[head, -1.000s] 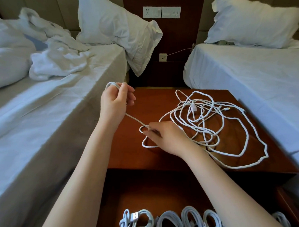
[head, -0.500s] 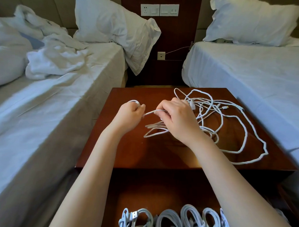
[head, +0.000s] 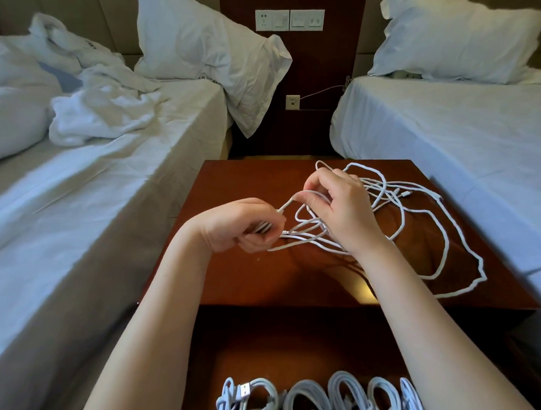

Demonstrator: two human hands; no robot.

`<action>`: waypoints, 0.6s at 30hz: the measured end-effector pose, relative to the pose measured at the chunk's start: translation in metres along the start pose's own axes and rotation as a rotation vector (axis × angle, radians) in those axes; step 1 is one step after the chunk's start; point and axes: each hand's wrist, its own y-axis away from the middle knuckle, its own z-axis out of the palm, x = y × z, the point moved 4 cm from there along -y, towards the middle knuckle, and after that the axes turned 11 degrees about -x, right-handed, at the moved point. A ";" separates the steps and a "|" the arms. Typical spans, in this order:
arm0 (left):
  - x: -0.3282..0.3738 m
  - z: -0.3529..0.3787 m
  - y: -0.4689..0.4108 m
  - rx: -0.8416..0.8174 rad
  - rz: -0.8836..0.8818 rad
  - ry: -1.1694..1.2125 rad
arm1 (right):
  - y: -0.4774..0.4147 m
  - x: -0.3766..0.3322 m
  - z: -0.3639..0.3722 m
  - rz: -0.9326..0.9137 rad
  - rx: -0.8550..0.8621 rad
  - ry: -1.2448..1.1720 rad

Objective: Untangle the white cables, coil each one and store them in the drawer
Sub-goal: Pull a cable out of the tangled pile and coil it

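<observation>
Head view: left hand above table near-left part, grip closed around gathered loops, anchoring coil. Right hand just beside, pinching next loop of white cables, feeding it over. Tangle sprawls table's right half. Drawer open below table front: about five coiled cables stored.

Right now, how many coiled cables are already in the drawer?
5 visible, in a row along the bottom edge: far left, next, middle, next, and far right beside the right forearm. The arm and frame edge may hide more.
</observation>
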 end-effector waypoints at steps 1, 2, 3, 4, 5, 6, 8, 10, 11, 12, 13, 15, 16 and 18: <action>0.002 0.000 0.002 -0.026 0.015 0.015 | 0.000 0.000 0.001 0.007 -0.010 -0.035; 0.004 0.001 0.004 -0.050 0.035 0.041 | 0.000 -0.001 0.002 0.007 -0.026 -0.074; 0.005 0.000 0.005 -0.067 0.060 0.080 | 0.000 -0.001 0.005 0.004 -0.048 -0.106; 0.007 0.000 0.007 -0.078 0.093 0.131 | 0.000 -0.002 0.007 0.001 -0.071 -0.127; 0.010 0.000 0.008 -0.088 0.136 0.181 | 0.001 -0.002 0.010 0.004 -0.094 -0.134; 0.012 0.000 0.009 -0.103 0.189 0.225 | 0.001 -0.004 0.013 0.014 -0.118 -0.128; 0.019 0.002 0.009 -0.138 0.292 0.287 | 0.002 -0.008 0.019 0.043 -0.162 -0.089; 0.025 0.003 0.008 -0.141 0.344 0.314 | 0.003 -0.016 0.022 -0.006 -0.149 0.054; 0.028 0.004 0.007 -0.134 0.367 0.324 | 0.003 -0.020 0.025 -0.047 -0.159 0.147; 0.032 0.005 0.007 -0.125 0.396 0.337 | 0.003 -0.023 0.028 -0.101 -0.186 0.222; 0.035 0.006 0.007 -0.107 0.423 0.355 | 0.004 -0.026 0.032 -0.147 -0.233 0.267; 0.039 0.003 0.006 -0.014 0.449 0.415 | 0.006 -0.030 0.037 -0.087 -0.381 0.236; 0.039 0.001 0.005 0.042 0.465 0.463 | 0.007 -0.029 0.041 -0.013 -0.461 0.182; 0.038 -0.005 0.005 0.156 0.519 0.557 | 0.011 -0.028 0.048 0.074 -0.548 0.081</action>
